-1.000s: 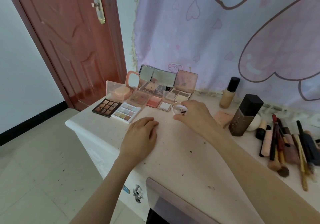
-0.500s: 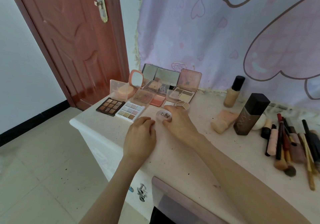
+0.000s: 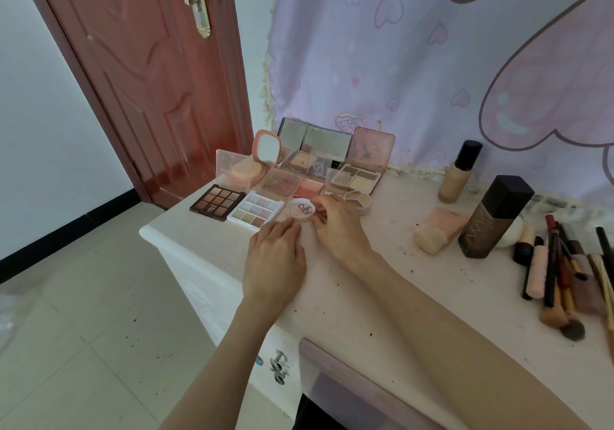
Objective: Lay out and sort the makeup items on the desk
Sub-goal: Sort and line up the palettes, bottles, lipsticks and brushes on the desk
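From the head camera we look down on a pale desk (image 3: 382, 296) set against a wall hung with a lilac cloth (image 3: 432, 64), a red-brown door (image 3: 143, 74) to the left. We see the right hand (image 3: 339, 227) with its fingers curled round a small round lid (image 3: 301, 210) marked in dark letters — it grips the lid at the rim, tilted up a little, just beside a pastel palette (image 3: 257, 213). The left hand (image 3: 274, 260) rests on the desk just in front of the lid, its fingers loosely bent and its fingertips (image 3: 292, 227) close under the lid; whether they touch it we cannot tell, and it holds nothing that we can see. Behind the right hand sits a round pot (image 3: 358, 200) divided into three shades. Left of the pastel palette lies a dark brown palette (image 3: 217, 203), and behind them stand several open compacts with mirrors (image 3: 314, 144) raised against the cloth. To the right we find a squat peach tube (image 3: 438, 228) lying on its side, a tall dark bottle (image 3: 495, 217) upright, a slimmer beige bottle (image 3: 458, 172) with a black cap near the wall, and — at the far right — a heap of brushes (image 3: 561, 280) lying together.
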Demonstrator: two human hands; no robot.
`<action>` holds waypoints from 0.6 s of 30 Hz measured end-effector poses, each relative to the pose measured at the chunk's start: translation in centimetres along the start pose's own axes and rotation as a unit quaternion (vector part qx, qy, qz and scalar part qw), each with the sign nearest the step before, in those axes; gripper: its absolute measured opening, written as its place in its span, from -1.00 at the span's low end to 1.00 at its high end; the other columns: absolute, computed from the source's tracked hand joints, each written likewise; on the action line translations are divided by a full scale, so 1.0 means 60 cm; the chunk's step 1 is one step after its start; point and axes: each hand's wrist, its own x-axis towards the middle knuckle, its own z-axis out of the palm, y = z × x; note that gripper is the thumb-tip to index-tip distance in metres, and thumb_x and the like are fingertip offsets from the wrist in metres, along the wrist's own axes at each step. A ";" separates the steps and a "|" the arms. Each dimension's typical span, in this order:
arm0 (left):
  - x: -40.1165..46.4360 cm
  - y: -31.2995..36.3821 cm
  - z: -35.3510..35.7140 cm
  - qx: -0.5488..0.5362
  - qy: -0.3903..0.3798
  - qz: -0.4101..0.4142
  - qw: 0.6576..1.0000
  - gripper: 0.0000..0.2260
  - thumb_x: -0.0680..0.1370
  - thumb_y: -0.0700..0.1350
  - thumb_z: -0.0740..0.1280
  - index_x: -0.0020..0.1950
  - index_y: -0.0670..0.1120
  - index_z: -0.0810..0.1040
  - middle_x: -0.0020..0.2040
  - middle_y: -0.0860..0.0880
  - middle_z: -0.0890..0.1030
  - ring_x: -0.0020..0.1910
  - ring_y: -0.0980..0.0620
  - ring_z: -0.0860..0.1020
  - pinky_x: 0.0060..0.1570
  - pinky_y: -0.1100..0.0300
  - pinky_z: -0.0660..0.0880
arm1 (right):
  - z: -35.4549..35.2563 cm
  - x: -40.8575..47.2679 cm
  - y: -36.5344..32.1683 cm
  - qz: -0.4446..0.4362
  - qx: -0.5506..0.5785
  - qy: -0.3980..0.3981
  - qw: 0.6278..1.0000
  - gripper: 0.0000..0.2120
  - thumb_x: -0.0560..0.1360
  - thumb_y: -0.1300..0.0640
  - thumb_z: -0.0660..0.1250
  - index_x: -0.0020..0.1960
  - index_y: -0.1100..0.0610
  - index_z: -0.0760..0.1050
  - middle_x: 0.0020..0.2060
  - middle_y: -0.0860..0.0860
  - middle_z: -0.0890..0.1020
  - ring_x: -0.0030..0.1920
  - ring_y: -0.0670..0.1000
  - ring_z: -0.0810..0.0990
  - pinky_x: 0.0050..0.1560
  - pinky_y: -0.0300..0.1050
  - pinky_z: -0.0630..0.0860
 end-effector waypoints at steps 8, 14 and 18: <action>-0.006 0.002 -0.003 -0.011 0.011 0.000 1.000 -0.73 0.45 -0.19 0.19 0.03 -0.20 0.62 0.10 -0.12 0.61 0.12 -0.18 0.51 0.07 -0.03 0.39 | -0.023 -0.034 0.005 0.031 0.050 -0.038 0.998 -0.65 0.53 0.28 0.21 0.32 0.20 0.41 0.20 0.15 0.52 0.24 0.09 0.48 0.28 0.01 0.40; -0.011 0.010 -0.008 -0.027 -0.014 0.021 0.999 -0.69 0.49 -0.12 0.15 0.12 -0.10 0.60 0.14 -0.07 0.59 0.18 -0.12 0.49 0.17 -0.01 0.33 | -0.101 -0.105 0.010 0.043 0.067 -0.019 0.997 -0.71 0.56 0.23 0.22 0.27 0.19 0.46 0.22 0.06 0.53 0.17 -0.05 0.51 0.11 -0.37 0.39; -0.025 0.058 -0.006 -0.092 -0.018 0.069 0.993 -0.71 0.51 -0.18 0.16 0.16 -0.11 0.58 0.14 -0.08 0.58 0.13 -0.12 0.49 0.16 0.02 0.37 | -0.171 -0.156 0.022 0.069 0.050 0.037 0.996 -0.76 0.57 0.15 0.24 0.21 0.15 0.50 0.08 -0.01 0.58 0.03 -0.08 0.55 0.04 -0.30 0.47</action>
